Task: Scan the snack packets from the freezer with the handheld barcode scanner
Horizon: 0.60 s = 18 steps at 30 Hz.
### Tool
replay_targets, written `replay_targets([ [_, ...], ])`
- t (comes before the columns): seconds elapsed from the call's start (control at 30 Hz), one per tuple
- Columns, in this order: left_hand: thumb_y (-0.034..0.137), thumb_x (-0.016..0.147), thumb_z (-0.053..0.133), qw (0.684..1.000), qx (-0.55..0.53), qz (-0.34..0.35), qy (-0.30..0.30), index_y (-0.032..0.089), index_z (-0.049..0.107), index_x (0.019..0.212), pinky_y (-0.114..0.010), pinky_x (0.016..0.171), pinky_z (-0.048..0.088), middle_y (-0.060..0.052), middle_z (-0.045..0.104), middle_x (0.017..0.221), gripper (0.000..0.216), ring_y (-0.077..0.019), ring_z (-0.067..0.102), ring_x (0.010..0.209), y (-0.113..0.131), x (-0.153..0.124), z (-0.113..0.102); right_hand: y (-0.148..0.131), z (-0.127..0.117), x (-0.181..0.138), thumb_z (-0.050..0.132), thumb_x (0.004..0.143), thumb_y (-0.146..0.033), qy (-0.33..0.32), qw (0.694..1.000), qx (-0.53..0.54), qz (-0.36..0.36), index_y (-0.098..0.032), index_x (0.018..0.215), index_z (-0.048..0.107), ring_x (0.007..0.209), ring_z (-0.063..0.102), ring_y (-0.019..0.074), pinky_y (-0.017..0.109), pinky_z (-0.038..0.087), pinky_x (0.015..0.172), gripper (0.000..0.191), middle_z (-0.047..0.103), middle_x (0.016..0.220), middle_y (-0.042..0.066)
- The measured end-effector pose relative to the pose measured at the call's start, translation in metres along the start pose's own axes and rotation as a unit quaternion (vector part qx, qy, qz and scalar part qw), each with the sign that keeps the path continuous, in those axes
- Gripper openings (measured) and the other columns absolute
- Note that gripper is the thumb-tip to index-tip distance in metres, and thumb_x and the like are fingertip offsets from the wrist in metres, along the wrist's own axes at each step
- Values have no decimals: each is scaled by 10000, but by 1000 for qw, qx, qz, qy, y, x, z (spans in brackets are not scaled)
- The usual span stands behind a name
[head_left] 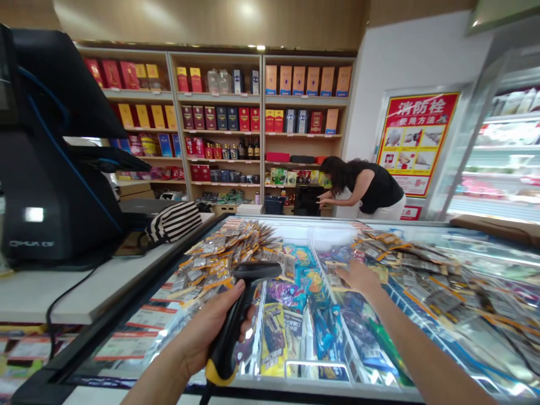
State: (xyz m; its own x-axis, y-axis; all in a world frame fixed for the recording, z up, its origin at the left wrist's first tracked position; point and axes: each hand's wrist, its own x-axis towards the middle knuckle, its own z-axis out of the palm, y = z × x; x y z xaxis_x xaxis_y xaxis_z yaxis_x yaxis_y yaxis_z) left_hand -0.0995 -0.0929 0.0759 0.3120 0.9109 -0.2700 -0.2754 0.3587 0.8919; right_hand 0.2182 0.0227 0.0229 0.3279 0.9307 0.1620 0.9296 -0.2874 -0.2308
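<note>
My left hand (211,332) is wrapped round the grip of a black and yellow barcode scanner (238,315), which points away over a glass-topped chest freezer (295,388). My right hand (358,277) reaches forward over the freezer, fingers stretched flat above small packets (379,270) lying on the glass lid. Colourful ice-cream packs (295,304) fill the wire compartments below.
A black till terminal (46,157) stands on the white counter (63,292) at left, beside a striped pouch (175,220). Piles of small packets (219,253) cover the freezer lid. Another person (367,188) bends at the back shelves (219,124). A glass-door fridge (502,146) stands at right.
</note>
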Motion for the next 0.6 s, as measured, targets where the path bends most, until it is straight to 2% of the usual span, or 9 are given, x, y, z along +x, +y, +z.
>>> replay_targets([
  [0.07,442,699,474,1000,0,3,-3,120,535,684,-183,397,338,-14,518,555,329,-68,439,428,0,-1,2,8,3,5,480,622,-468,-70,997,33,-13,-152,590,608,717,575,255,334,391,603,343,620,683,113],
  [0.1,438,702,472,1000,-1,8,-3,122,536,695,-183,399,338,-13,520,556,323,-68,440,429,1,-3,3,7,7,7,508,599,-452,-83,993,72,-32,-158,514,591,656,579,240,311,387,571,317,608,592,92],
  [0.2,433,708,467,1000,-13,9,-6,129,533,708,-181,405,336,-6,515,566,311,-66,438,435,3,-9,2,-11,21,7,580,524,-353,-54,964,250,-67,-174,511,590,553,567,211,281,376,520,180,570,460,26],
  [0.3,437,714,455,1000,-14,3,-4,121,528,666,-187,415,341,-7,506,571,329,-63,434,436,4,-18,-2,-40,30,1,579,503,-310,-34,878,474,-47,-166,638,595,556,569,197,273,392,506,197,601,526,9],
  [0.37,440,716,449,1000,-12,7,3,116,532,671,-187,415,340,-13,510,582,337,-63,434,437,4,-25,-7,-59,31,-6,557,525,-333,-24,818,573,-34,-163,726,562,583,573,186,268,406,508,263,621,616,14],
  [0.4,439,716,449,1000,-15,10,11,118,537,693,-186,414,338,-14,515,588,334,-64,436,438,4,-29,-10,-69,30,-11,551,533,-341,-16,799,601,-28,-166,755,538,601,574,182,265,410,511,284,624,654,16],
  [0.5,435,715,455,998,-41,12,45,125,540,740,-177,412,330,-12,520,591,322,-63,445,438,2,-40,-23,-100,28,-25,552,541,-312,-5,763,645,-43,-179,774,483,667,574,178,261,420,550,276,623,723,22],
  [0.6,427,718,456,994,-81,29,67,127,540,780,-169,407,323,-3,511,577,318,-57,442,431,-3,-50,-40,-135,28,-40,540,565,-273,-35,731,673,-110,-181,830,473,726,573,176,275,427,631,288,626,763,24],
])
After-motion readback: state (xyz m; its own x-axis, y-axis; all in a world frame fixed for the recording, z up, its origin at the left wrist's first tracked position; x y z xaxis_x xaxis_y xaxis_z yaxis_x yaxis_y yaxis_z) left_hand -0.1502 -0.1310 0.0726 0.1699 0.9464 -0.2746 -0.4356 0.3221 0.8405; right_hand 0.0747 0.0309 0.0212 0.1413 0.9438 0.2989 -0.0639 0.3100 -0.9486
